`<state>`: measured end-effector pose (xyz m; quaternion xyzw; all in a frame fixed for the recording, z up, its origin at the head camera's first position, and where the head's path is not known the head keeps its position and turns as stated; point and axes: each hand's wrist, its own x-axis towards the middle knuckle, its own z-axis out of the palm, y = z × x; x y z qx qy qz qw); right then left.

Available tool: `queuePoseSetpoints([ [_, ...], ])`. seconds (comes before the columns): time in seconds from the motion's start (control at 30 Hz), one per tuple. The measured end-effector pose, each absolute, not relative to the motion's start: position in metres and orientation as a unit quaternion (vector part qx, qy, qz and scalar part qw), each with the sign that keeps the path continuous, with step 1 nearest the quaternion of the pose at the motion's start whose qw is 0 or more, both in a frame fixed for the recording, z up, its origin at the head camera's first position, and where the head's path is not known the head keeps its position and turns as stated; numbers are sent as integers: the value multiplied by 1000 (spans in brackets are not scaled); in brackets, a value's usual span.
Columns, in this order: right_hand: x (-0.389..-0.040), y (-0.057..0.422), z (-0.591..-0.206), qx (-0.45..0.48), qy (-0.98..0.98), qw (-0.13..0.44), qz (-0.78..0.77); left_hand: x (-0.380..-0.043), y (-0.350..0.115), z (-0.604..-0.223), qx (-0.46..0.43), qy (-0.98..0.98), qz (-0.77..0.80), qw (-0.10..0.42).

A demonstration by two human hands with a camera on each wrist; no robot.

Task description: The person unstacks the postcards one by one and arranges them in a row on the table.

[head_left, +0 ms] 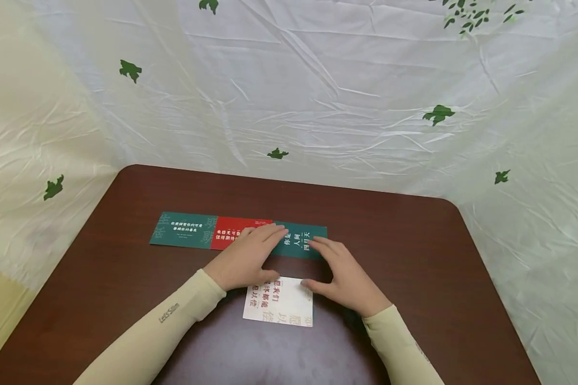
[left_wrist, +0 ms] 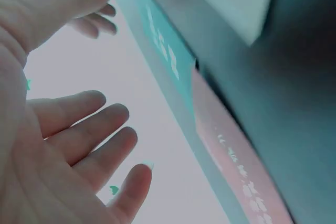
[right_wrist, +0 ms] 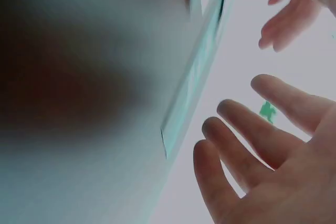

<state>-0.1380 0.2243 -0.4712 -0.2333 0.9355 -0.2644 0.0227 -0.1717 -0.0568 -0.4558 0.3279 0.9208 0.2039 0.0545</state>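
Observation:
Both hands are over the table, fingers spread and loosely straight. My left hand (head_left: 248, 256) hovers above the red card (head_left: 225, 223), covering part of it, with its thumb near the top edge of a white card (head_left: 289, 306) printed with red characters. My right hand (head_left: 344, 272) is at the right; its fingertips overlap the right teal card (head_left: 296, 248), and its thumb overlaps the white card's upper right corner. Left of the red card lies another teal card (head_left: 183, 230) with white characters. In the left wrist view, the palm and fingers (left_wrist: 89, 135) grip nothing; the right wrist view shows the same of the right fingers (right_wrist: 252, 135).
The teal, red and teal cards form a row across the dark brown table (head_left: 404, 251), with the white card in front of them, closer to the body. A pale curtain (head_left: 318, 96) with green leaf prints hangs behind and beside the table.

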Motion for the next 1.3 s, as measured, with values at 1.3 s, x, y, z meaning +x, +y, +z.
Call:
queuePoseSetpoints([
  [1.3, -85, 198, -457, -272, 943, 48, -185, -117, -78, -456, 355, 908, 192, 111],
])
